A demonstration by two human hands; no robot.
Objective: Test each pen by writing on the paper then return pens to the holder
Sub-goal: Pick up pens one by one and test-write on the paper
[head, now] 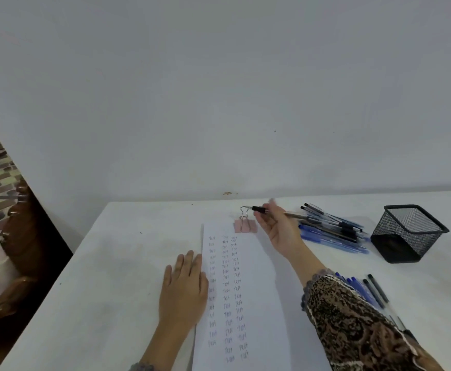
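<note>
The person sits at a white table [111, 277] with a long sheet of paper [261, 303] running up the lower centre of the frame, pinned at its top by a pink binder clip [245, 225]. The left hand [184, 287] lies flat with straight fingers on the paper's left edge, holding it down. The right hand [278, 226], just right of the clip, pinches a black pen [259, 209] between thumb and fingers. The pen lies nearly level above the top of the sheet, its dark end pointing left over the clip. Whether that end is capped cannot be told.

The paper carries three columns of the same short scribbled word, from near the clip down to the bottom edge of the frame, so a good many pens appear to have been tried. The right part of the sheet is bare.

A loose pile of pens [334, 231], blue and black, lies on the table at centre right, just left of the black mesh holder [395, 236]. A second group of pens [371, 290] lies at lower right beside the patterned sleeve [353, 330]. Which heap is tested and which is waiting cannot be told. No pen shows above the holder's rim, so the returning seems largely or wholly left to do.
</note>
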